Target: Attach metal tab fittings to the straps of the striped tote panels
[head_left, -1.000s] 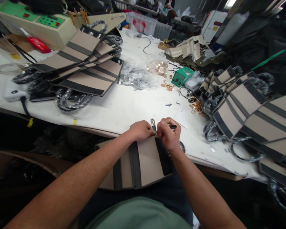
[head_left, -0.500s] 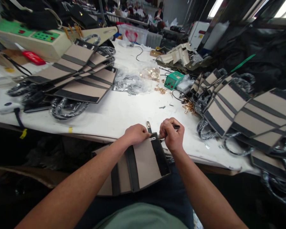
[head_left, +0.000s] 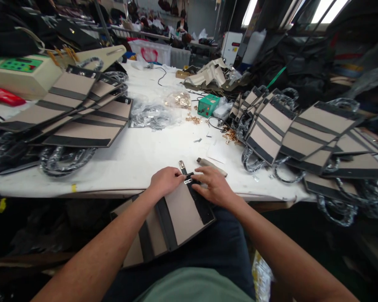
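Striped bag: resting across the lap, six o'clock.
Left hand: pinching the bag's one o'clock edge.
Right hand: holding fingers wide at the metal fitting's three o'clock.
Grey tool: lying at right hand's twelve o'clock.

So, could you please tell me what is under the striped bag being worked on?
Dark trousers show just past the lower edge of the striped bag; whatever is directly beneath it is covered and cannot be seen.

bag — matt, smooth | clasp — glossy metal | shiny plastic handle wrap
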